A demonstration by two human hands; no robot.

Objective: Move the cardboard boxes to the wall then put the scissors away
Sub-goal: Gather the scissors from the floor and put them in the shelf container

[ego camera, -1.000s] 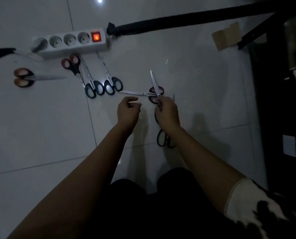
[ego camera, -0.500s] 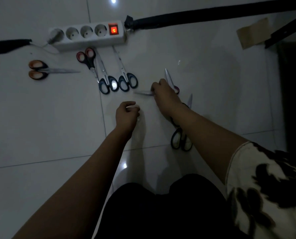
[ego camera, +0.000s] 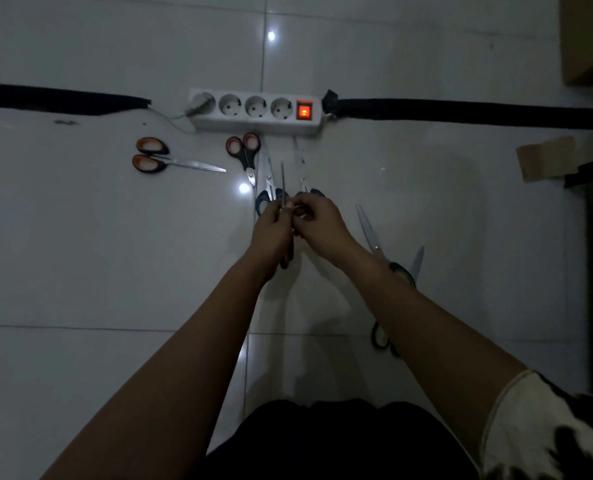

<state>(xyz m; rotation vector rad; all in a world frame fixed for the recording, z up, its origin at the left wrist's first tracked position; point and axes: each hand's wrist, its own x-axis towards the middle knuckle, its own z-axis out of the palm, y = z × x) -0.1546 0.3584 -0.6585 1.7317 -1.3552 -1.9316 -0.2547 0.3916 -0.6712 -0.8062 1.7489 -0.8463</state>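
While both hands meet over the white tiled floor (ego camera: pixel 80 254), the scene reads as follows.

Held scissors: one pair of held scissors (ego camera: pixel 283 181) stands almost upright between the hands, blades closed together and pointing away from the person, with a dark, reddish handle showing below the left palm.
Left hand: the left hand (ego camera: pixel 271 233) is curled around the held pair, fingers wrapped at about the pivot.
Right hand: the right hand (ego camera: pixel 319 225) pinches the same pair from the other side, its fingertips touching those of the left hand.
Scissors on the floor, counted: five pairs that I can tell.
Orange pair: the orange-handled scissors (ego camera: pixel 170 161) lie closed, well left of the hands, tips pointing right.
Red pair: the red-handled scissors (ego camera: pixel 246 154) lie just below the power strip (ego camera: pixel 257 112), handles toward it.
Blue pairs: two blue-handled scissors (ego camera: pixel 267 188) lie side by side, blades toward the strip, handles partly hidden by the hands.
Open pair: the open scissors (ego camera: pixel 371 233) lie spread beside and under the right forearm, its handles partly hidden.
Power strip: one, white, four sockets, red switch lit.
Cardboard: one cardboard piece (ego camera: pixel 546 159) on the floor at right; one cardboard box (ego camera: pixel 587 36) at the top right corner.
Light: dim, so fine detail is unclear.
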